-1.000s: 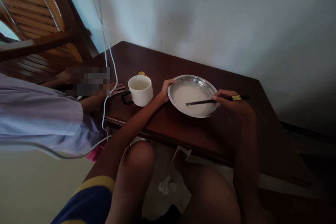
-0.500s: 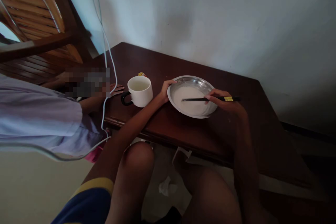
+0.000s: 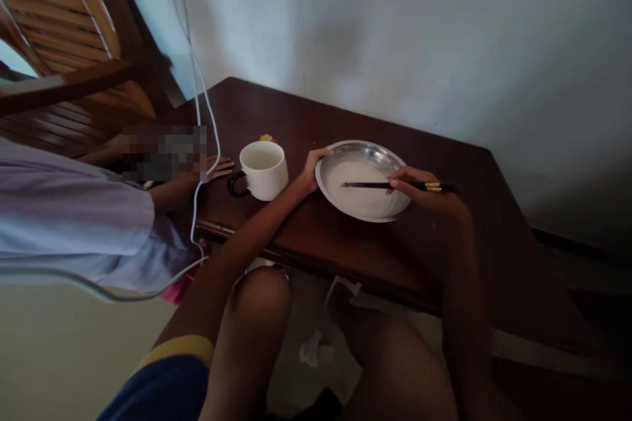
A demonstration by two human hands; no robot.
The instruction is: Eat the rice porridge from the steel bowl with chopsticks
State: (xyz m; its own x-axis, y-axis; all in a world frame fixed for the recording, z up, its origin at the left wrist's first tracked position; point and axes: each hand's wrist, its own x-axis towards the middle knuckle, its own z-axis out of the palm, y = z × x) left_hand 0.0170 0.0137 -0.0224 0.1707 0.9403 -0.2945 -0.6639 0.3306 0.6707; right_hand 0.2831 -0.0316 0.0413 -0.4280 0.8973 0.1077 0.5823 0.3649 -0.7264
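A shallow steel bowl [image 3: 323, 194] rests on the dark wooden table, with a pale, whitish mixture [image 3: 355, 200] inside. My left hand [image 3: 315, 166] grips its left rim, thumb over the edge. In my right hand [image 3: 419, 191], closed above the bowl's right side, are black chopsticks [image 3: 368, 185] with gold bands. They lie almost level, and their tips reach the mixture near the bowl's middle. Left of my left hand stands a white mug [image 3: 268, 177] with a black handle. Behind the mug is a small yellow-and-red trinket [image 3: 267, 138].
Another person's hand [image 3: 220, 168] lies on the table's left end beside a hanging white cable [image 3: 210, 102]. That person's pale sleeve [image 3: 99, 210] fills the left side. A wall [image 3: 419, 46] borders the table's [image 3: 306, 112] far edge. A slatted wooden chair [image 3: 59, 26] stands at upper left.
My right hand and the chopsticks have shifted slightly right and the tips slightly up in the picture. My left hand keeps its grip on the bowl.
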